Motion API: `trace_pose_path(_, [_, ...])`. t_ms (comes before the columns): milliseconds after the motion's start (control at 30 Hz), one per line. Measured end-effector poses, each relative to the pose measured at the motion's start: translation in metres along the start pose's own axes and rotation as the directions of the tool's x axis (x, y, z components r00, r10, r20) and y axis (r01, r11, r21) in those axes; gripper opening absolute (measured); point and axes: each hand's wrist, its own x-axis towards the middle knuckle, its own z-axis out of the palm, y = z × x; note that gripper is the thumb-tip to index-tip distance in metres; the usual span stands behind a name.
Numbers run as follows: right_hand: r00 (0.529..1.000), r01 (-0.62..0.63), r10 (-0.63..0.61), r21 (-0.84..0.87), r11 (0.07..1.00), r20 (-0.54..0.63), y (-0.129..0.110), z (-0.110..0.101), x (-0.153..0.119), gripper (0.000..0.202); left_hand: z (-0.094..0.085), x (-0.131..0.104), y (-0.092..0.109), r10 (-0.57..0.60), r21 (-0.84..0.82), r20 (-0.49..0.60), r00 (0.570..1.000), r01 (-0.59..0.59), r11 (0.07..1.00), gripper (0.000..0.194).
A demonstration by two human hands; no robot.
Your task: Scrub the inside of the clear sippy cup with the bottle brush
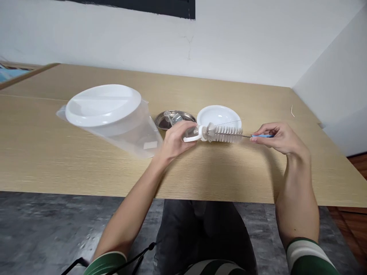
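Note:
My left hand (178,138) is closed around a small clear bottle with a white neck ring and handle (200,134); most of its body is hidden by the fingers. A bottle brush (229,133) with white bristles lies level at the bottle's mouth, its tip end at or just inside the neck. My right hand (282,138) pinches the brush by its blue handle, with the twisted wire stem showing between fingers and bristles. Behind the brush sits a white bowl (219,111). A round metal tray (187,114) holds clear plastic pieces, partly hidden behind my left hand.
A large translucent pitcher (126,135) with a white lid (104,103) stands on the wooden table (71,164) to the left. A thin pale strip (292,111) lies at the far right. Walls border the table behind and at right.

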Motion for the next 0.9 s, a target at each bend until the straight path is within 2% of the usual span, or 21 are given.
trace_pose_path(167, [1.000, 0.001, -0.002, 0.019, 1.000, 0.017, 0.0018, -0.0008, 0.0000, 0.042, -0.0017, 0.0017, 0.0039, 0.048, 0.111, -0.023, 0.999, -0.046, 0.993, 0.032])
trace_pose_path(333, [0.999, 0.009, -0.010, 0.041, 0.999, 0.035, -0.0008, 0.0007, 0.0011, 0.042, -0.0014, 0.0023, 0.0023, 0.110, 0.128, -0.031, 0.993, -0.105, 0.986, 0.028])
trace_pose_path(567, [0.998, 0.010, -0.011, 0.024, 1.000, 0.060, -0.0024, 0.0026, 0.0022, 0.041, -0.0004, 0.0013, -0.0016, 0.032, 0.133, 0.019, 0.999, -0.034, 0.990, 0.028])
trace_pose_path(900, [0.997, 0.007, -0.006, -0.010, 1.000, 0.080, -0.0028, 0.0089, 0.0018, 0.046, -0.0004, 0.0036, 0.0018, 0.035, 0.136, 0.006, 0.999, -0.035, 0.990, 0.027])
